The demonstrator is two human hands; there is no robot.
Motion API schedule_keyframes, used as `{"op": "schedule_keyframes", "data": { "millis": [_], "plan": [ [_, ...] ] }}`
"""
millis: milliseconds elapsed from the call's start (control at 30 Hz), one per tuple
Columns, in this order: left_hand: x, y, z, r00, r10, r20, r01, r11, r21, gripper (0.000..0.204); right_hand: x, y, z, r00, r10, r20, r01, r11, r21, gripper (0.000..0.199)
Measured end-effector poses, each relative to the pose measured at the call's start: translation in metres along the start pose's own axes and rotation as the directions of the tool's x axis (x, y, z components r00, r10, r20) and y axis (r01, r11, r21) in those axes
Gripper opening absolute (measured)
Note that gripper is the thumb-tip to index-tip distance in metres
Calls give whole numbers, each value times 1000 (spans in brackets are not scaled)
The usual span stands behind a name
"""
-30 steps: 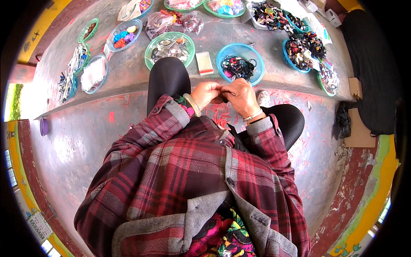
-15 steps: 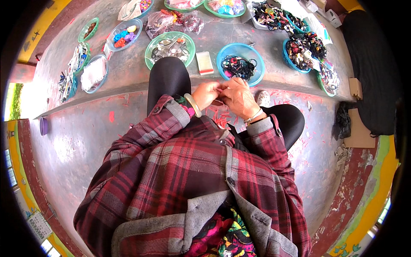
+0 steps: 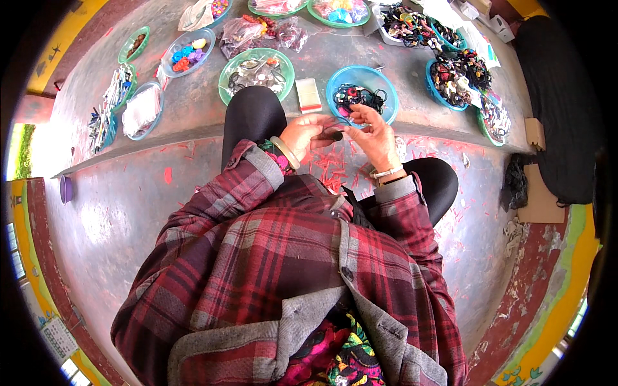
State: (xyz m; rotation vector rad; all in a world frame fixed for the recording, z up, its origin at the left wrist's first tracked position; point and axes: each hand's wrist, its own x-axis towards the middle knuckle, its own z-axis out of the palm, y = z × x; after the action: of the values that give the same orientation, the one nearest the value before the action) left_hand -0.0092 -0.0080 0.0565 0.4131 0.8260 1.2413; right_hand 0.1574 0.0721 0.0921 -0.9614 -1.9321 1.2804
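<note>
My left hand (image 3: 304, 136) and my right hand (image 3: 376, 138) are raised close together in front of my knees. Between them runs a thin dark elastic band (image 3: 337, 121), pinched by the fingers of both. A small dark piece sticks out by the left fingertips; its kind is too small to make out. Just beyond the right hand stands a blue plastic bowl (image 3: 367, 74) of tangled black elastic bands (image 3: 360, 98), some with coloured bits. Left of it lie a small white box (image 3: 308, 94) with a red edge and a green bowl (image 3: 288, 72) of small bagged pieces.
These stand on a raised concrete ledge (image 3: 193, 106). More bowls line it, including a blue bowl (image 3: 430, 83) of hair ties at right and one with white packets (image 3: 141, 110) at left. Red scraps (image 3: 331, 168) litter the floor. A purple cup (image 3: 65, 190) stands far left.
My hands have moved apart from being pressed together; the right has shifted right and its fingers have lifted. The thin band now shows stretched between them.
</note>
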Motion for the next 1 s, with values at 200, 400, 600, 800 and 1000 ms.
{"op": "schedule_keyframes", "data": {
  "millis": [200,400,600,800,1000],
  "plan": [
    [-1,-1,0,999,37,-1,-37,998,54,32,-1,9,-2,969,218,118,-246,914,323,23],
    [-2,-3,8,999,35,-9,-33,983,182,30,-5,3,1,993,95,63,-99,994,56,14],
    [1,-9,1,1000,-22,0,21,965,262,34,-6,1,3,981,-171,95,188,957,-220,15],
    [-4,-1,10,997,-81,16,74,960,268,35,-7,0,3,956,-239,169,282,905,-318,11],
    [-4,-2,6,996,-77,35,69,979,190,31,-6,-13,-2,901,-357,245,432,779,-454,17]
  ]
}}
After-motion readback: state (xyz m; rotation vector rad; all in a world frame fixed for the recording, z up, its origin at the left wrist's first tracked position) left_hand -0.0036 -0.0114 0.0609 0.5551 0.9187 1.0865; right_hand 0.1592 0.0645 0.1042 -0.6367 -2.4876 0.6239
